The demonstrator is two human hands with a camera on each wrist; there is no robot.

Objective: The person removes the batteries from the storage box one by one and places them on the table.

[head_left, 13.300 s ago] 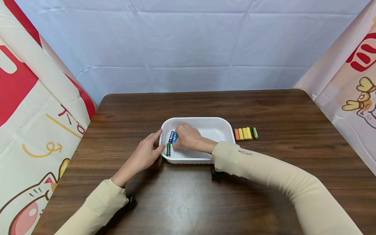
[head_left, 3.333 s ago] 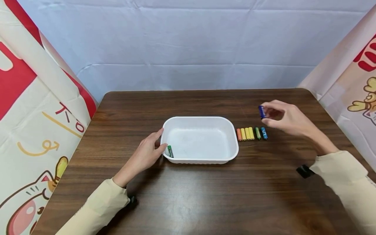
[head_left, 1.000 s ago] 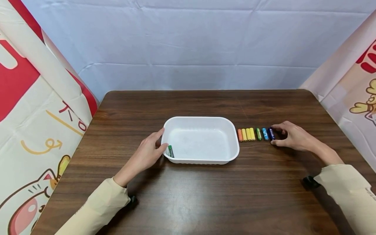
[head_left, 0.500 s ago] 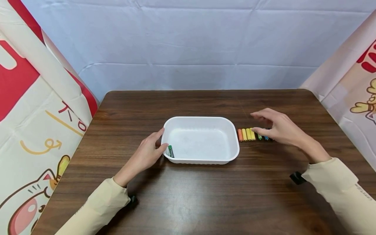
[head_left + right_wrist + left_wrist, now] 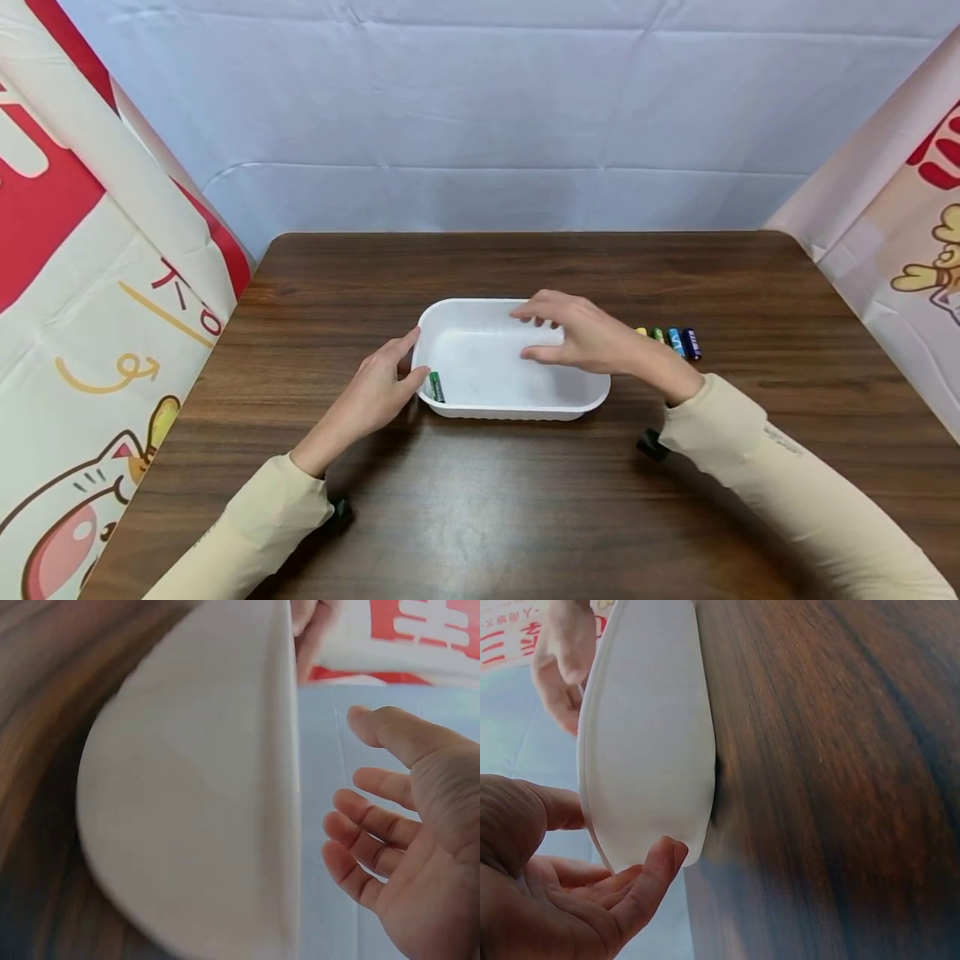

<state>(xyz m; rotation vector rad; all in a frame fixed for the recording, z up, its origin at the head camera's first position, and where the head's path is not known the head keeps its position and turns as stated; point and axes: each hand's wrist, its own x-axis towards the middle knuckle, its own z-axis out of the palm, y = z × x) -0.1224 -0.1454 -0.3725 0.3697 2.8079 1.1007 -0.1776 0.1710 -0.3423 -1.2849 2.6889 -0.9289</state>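
Observation:
A white plastic tray (image 5: 480, 367) sits mid-table, and my left hand (image 5: 375, 387) holds its left end, with thumb and fingers at the rim and end wall in the left wrist view. One green battery (image 5: 437, 387) lies inside, in the near left corner close to my left thumb. Over the right half of the tray hovers my right hand (image 5: 581, 333), fingers spread and holding nothing. To the right of the tray, a row of batteries shows a yellow battery (image 5: 641, 332), a green one, a light blue battery (image 5: 677, 342) and a dark blue battery (image 5: 692, 344); my right hand hides the rest.
Everything stands on a dark wood-grain table (image 5: 480, 500). A pale cloth (image 5: 480, 125) hangs behind it, and printed cloths flank both sides. Black straps with small devices are at both wrists.
The dark blue battery has gone from my right hand to the right end of the row. That hand has let go and swung left over the tray. My left hand stays put.

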